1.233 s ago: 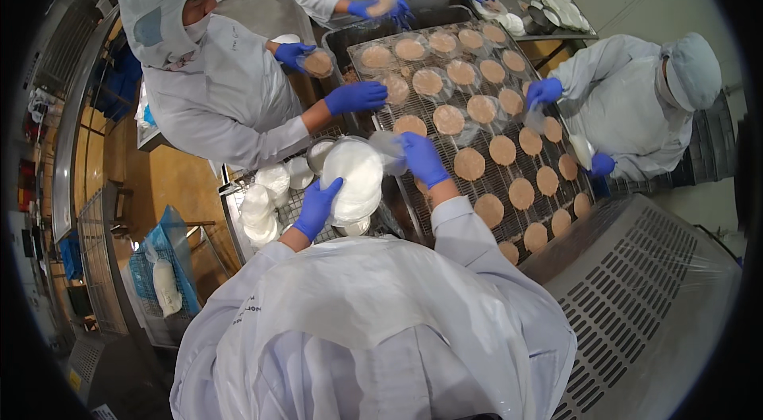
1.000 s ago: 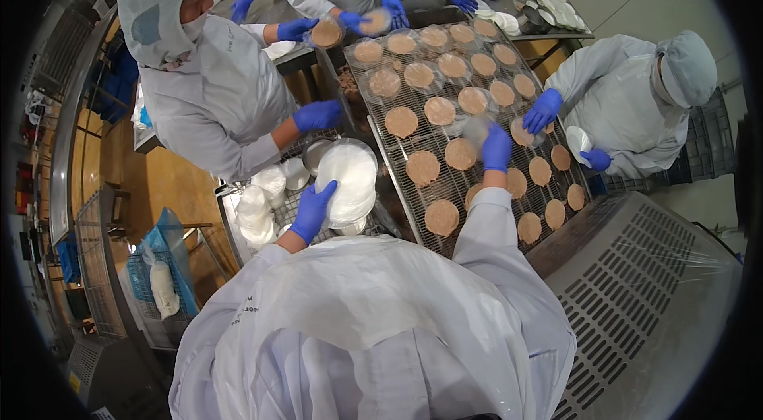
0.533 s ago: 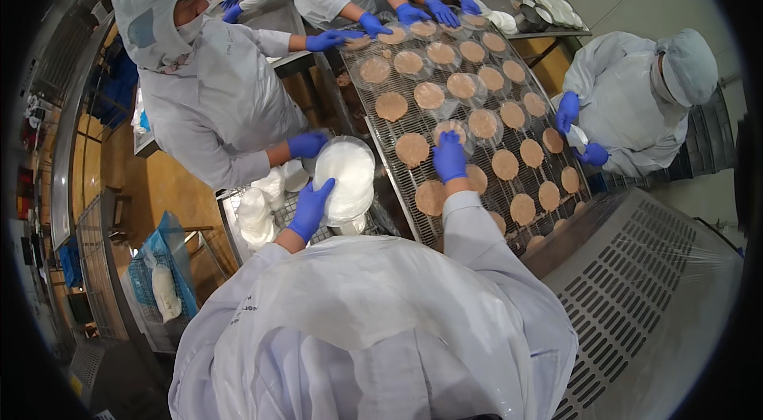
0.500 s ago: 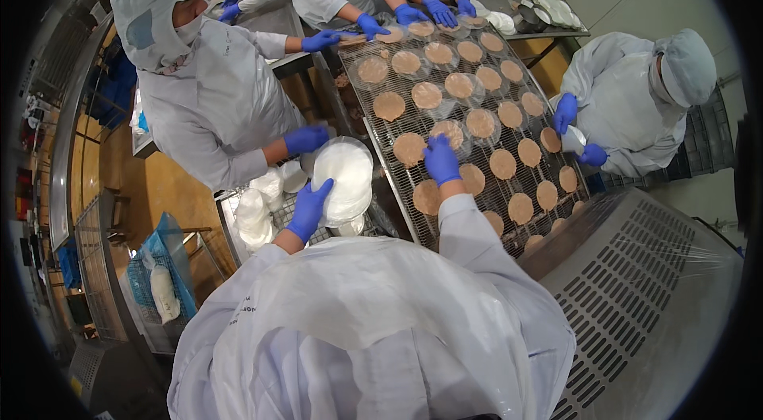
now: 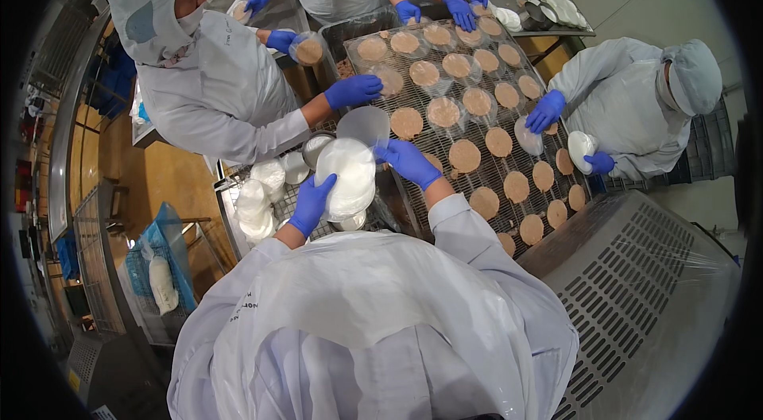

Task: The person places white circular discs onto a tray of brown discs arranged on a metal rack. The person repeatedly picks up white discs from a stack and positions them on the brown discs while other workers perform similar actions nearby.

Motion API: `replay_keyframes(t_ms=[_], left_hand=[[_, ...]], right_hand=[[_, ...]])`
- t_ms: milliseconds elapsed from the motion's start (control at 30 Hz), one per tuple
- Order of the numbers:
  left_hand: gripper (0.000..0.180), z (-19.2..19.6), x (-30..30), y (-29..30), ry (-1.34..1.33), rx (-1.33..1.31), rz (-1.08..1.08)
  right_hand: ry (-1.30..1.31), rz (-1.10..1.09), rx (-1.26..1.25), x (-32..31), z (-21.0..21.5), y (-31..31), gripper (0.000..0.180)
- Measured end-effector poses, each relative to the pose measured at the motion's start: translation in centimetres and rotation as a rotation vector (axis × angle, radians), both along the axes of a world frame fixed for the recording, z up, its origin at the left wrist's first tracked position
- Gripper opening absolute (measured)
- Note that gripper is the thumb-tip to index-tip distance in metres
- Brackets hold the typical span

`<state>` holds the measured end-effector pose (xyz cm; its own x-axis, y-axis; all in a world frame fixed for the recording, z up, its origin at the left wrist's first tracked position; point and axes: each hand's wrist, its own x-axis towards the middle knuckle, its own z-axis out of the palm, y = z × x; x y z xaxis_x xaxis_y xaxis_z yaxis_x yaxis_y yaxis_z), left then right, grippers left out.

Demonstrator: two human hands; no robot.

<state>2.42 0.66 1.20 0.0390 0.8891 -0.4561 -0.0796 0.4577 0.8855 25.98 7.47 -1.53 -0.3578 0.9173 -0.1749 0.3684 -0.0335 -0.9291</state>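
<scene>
In my blue-gloved left hand [image 5: 311,205] is a stack of thin round white sheets [image 5: 350,178], gripped at its left edge. My right hand [image 5: 410,164], also in a blue glove, pinches the edge of a single translucent round sheet [image 5: 364,125] just beyond the stack. To the right, flat round pinkish-brown patties [image 5: 464,156] lie in rows on a wire mesh belt [image 5: 445,217]. Several patties toward the far side have clear round sheets on or under them. My right fingertips are partly hidden by the sheets.
A co-worker [image 5: 214,86] on the left reaches to a patty at the belt's edge. Another co-worker [image 5: 636,102] on the right holds white sheets. More gloved hands work at the far end. Sheet stacks [image 5: 254,205] stand at left; a slotted metal cover [image 5: 628,301] is near right.
My right hand has left the patties and come back to the stack, now pinching a sheet. The patties have shifted toward me. The left co-worker now lifts one patty and reaches onto the belt.
</scene>
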Motion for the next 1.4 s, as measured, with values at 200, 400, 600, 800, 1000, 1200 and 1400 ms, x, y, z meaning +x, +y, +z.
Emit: replay_keyframes(t_ms=[200,400,600,800,1000,1200,1400], left_hand=[[0.037,-1.9,1.2,0.2,-0.010,0.036,-0.049],[0.040,-1.6,-0.5,-0.6,0.036,0.021,-0.031],[0.042,-1.4,0.0,-1.3,0.095,0.059,-0.071],[0.042,-2.1,-0.2,-0.5,0.127,0.155,-0.121],[0.041,-1.1,0.3,0.6,0.134,0.055,-0.076],[0.040,-1.1,1.1,1.4,-0.002,-0.021,-0.011],[0.039,-1.0,1.0,-0.3,-0.025,0.044,-0.008]], right_hand=[[-0.283,-0.087,0.359,-0.6,-1.1,0.0,0.024],[-0.505,-0.326,0.209,12.1,-2.3,2.7,0.018],[-1.046,-0.930,0.409,21.4,-4.1,3.3,0.034],[-1.446,-0.459,0.221,16.5,-6.4,4.1,0.049],[-0.802,-0.269,0.400,7.0,-7.6,3.4,0.043],[-0.384,-0.054,0.052,-2.9,3.0,-0.7,0.027],[-0.039,-0.221,0.275,3.6,2.5,0.5,0.021]])
